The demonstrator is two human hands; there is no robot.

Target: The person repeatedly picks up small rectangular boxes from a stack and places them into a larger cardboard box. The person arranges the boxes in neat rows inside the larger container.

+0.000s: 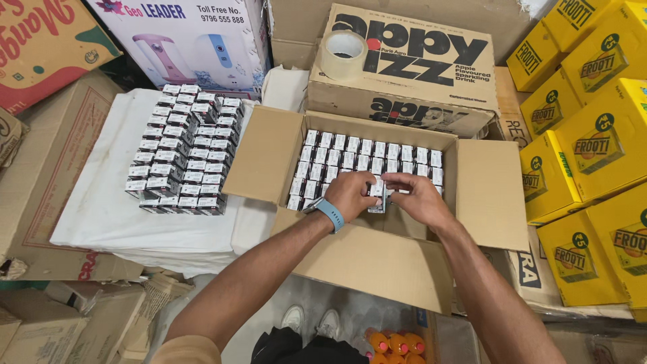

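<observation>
Both hands worked inside the open cardboard carton (377, 256), whose four flaps lay spread outward. The left hand (349, 194), with a blue band (331, 214) at its wrist, was curled with fingers bent down onto the small boxes (367, 156) packed in rows in the carton; its fingertips met a single small box (377, 195) standing at the front of the rows. The right hand (419, 197) was half closed, thumb and forefinger pinched on that same small box from the other side, so the two hands held it between them, upright, just in front of the packed rows.

To the left of the carton, well apart from the hands, a stack of the same small boxes (185, 147) sat in neat layers on a white sheet (101, 209) spread over flattened cardboard. Behind the carton stood a closed brown case with heavy black lettering (411, 67), and a roll of clear tape (344, 54) rested on its top near the left corner. Yellow drink cartons (593, 148) were piled along the right side. Near the bottom edge, orange-capped bottles (397, 342) showed beside the person's white shoes (311, 321).
</observation>
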